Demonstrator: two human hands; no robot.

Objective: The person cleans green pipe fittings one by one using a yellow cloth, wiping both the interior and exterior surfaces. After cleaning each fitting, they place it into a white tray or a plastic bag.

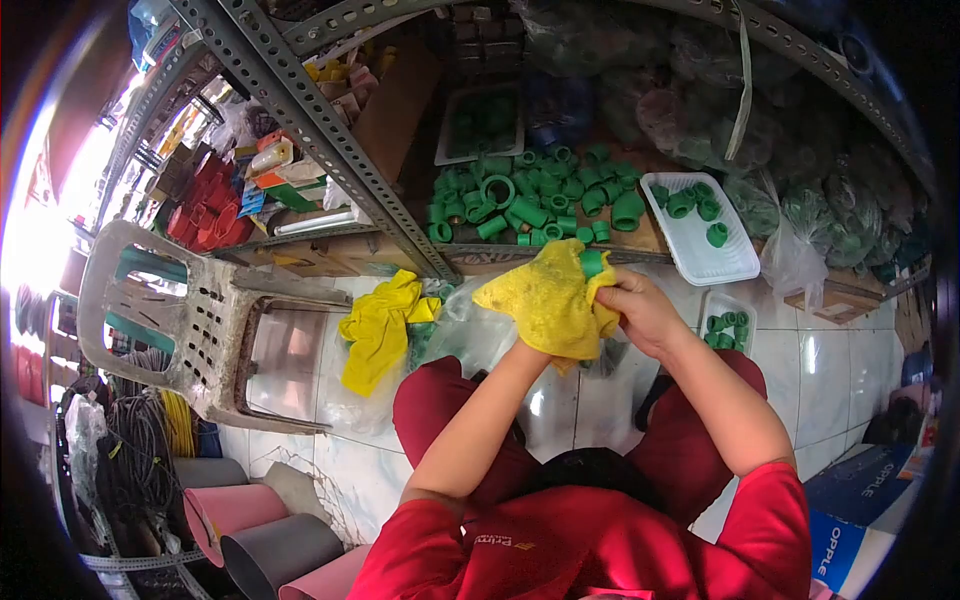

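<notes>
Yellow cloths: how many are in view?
2. One yellow cloth is bunched in the hands, around a green fitting; the other cloth lies on the floor beside the plastic chair. Others may be hidden.

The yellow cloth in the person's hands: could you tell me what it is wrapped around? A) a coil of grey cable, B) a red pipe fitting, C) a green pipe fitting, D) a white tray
C: the yellow cloth covers the left hand, and a green pipe fitting sticks out at its top edge, pinched by the right hand.
</notes>
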